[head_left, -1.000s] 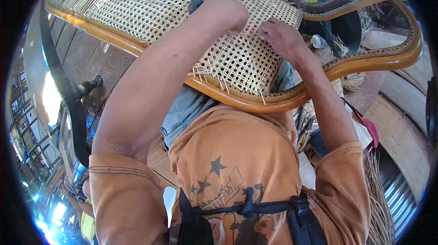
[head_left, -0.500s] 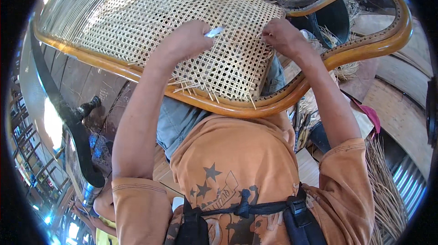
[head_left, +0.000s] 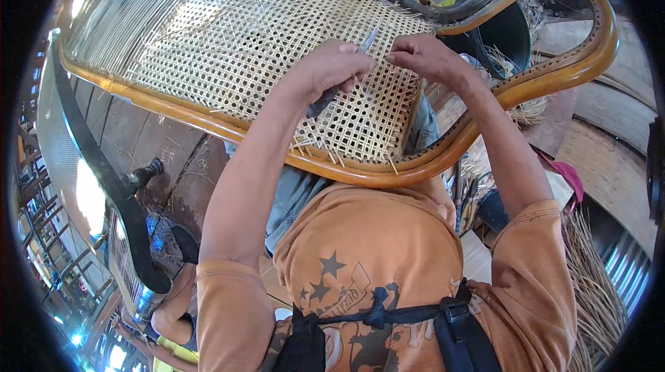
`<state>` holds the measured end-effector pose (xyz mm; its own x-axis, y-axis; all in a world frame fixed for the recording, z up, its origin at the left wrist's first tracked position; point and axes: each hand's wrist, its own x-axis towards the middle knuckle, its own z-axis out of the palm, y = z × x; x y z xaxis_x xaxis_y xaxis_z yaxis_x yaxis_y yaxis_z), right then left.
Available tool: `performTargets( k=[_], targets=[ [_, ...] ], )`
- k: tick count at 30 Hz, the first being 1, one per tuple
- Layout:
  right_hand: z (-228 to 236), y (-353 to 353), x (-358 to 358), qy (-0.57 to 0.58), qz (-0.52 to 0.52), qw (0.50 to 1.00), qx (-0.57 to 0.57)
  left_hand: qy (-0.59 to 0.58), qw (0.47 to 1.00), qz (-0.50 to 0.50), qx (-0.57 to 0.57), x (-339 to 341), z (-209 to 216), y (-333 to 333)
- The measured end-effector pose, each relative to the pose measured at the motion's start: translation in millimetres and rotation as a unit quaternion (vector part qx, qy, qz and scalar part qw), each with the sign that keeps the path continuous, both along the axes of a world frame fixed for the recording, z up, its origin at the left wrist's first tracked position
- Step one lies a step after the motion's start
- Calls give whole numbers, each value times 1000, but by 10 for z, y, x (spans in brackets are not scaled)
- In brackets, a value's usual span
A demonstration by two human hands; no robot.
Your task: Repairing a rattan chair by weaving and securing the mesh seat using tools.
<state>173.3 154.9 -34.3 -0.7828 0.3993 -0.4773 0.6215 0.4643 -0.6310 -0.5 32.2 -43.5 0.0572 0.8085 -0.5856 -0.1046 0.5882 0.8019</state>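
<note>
My left hand is closed around a knife whose pale blade points up and away and whose dark handle sticks out below the fist. It hovers over woven cane webbing with an open lattice, stretched in a curved, varnished wooden frame. Just to the right, my right hand has its thumb and fingers pinched together above the webbing's right part, close to the knife. Whatever lies in that pinch is too small to make out. Short cane ends poke out along the near and far edges of the webbing.
An unfilled loop of the frame, lined with small holes, curves to the right. Behind it stands a dark bucket near loose cane scraps. A bundle of cane strands lies at lower right. Another person's leg shows at lower left.
My left hand has moved right with the knife, which now points up and away. My right hand has shifted slightly left, bringing the two hands close together.
</note>
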Motion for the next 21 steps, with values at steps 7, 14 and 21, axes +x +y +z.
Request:
performTargets(
  k=[7, 14, 21],
  targets=[
    [-50, 56, 131, -135, -17, 986, 92, 96, 967, -234, -39, -282, 50, 142],
    [-272, 53, 208, 145, 147, 946, 248, 131, 955, -260, -48, -299, 94, 77],
    [-314, 2, 129, 43, 125, 981, 144, 109, 969, -218, -44, -479, 65, -86]
  ],
)
